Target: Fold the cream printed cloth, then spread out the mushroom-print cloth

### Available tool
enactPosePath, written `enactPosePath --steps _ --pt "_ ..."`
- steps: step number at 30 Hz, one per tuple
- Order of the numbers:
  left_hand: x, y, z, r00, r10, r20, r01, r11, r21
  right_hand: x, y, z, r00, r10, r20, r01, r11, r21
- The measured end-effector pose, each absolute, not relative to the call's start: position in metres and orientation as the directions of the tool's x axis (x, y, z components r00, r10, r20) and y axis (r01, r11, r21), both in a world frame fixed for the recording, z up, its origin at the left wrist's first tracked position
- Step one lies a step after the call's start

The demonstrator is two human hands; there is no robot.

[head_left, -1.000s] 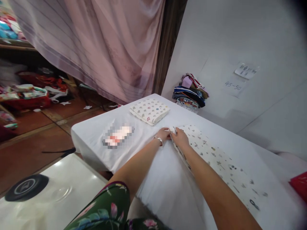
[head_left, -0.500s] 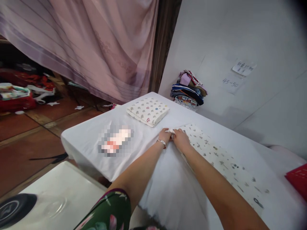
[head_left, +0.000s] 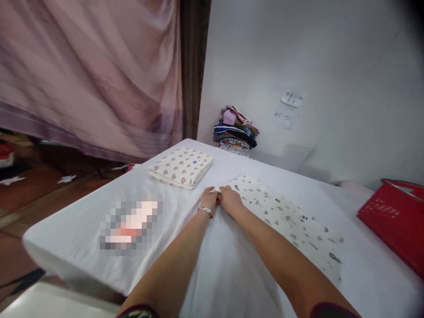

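A white cloth with small grey prints (head_left: 281, 211) lies spread on the white-covered table (head_left: 71, 221). My left hand (head_left: 208, 199), with a silver bracelet at the wrist, is closed on the cloth's far-left edge. Right beside it, my right hand (head_left: 231, 201) pinches the same edge, and a small white bunch of fabric shows between the fingers. The fingertips are partly hidden. Beyond my left hand rests a folded white cloth with mushroom prints (head_left: 181, 166). A pixelated item (head_left: 132, 223) sits left of my forearm; its kind cannot be made out.
Folded fabrics (head_left: 236, 130) are piled against the wall behind the table. At the right stands a red bag (head_left: 394, 216). A pink curtain (head_left: 99, 70) hangs at the back left, above a tiled floor. Handwritten papers (head_left: 292, 98) are on the wall.
The view has turned right, so the table contents appear further left and more of the red bag shows. Both hands keep their hold on the cloth's edge.
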State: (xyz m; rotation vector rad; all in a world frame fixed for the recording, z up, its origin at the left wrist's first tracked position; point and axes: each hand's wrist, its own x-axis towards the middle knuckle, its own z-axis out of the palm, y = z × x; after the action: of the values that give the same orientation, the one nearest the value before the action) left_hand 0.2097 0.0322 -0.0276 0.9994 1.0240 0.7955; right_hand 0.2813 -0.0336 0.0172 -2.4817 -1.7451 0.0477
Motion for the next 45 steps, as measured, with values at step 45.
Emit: enactPosePath --steps 45 --pt "0.207 0.039 -0.034 0.299 0.92 -0.253 0.13 0.223 0.966 0.34 -0.064 -0.006 0.154 0.981 -0.115 0.961 -0.176 -0.215"
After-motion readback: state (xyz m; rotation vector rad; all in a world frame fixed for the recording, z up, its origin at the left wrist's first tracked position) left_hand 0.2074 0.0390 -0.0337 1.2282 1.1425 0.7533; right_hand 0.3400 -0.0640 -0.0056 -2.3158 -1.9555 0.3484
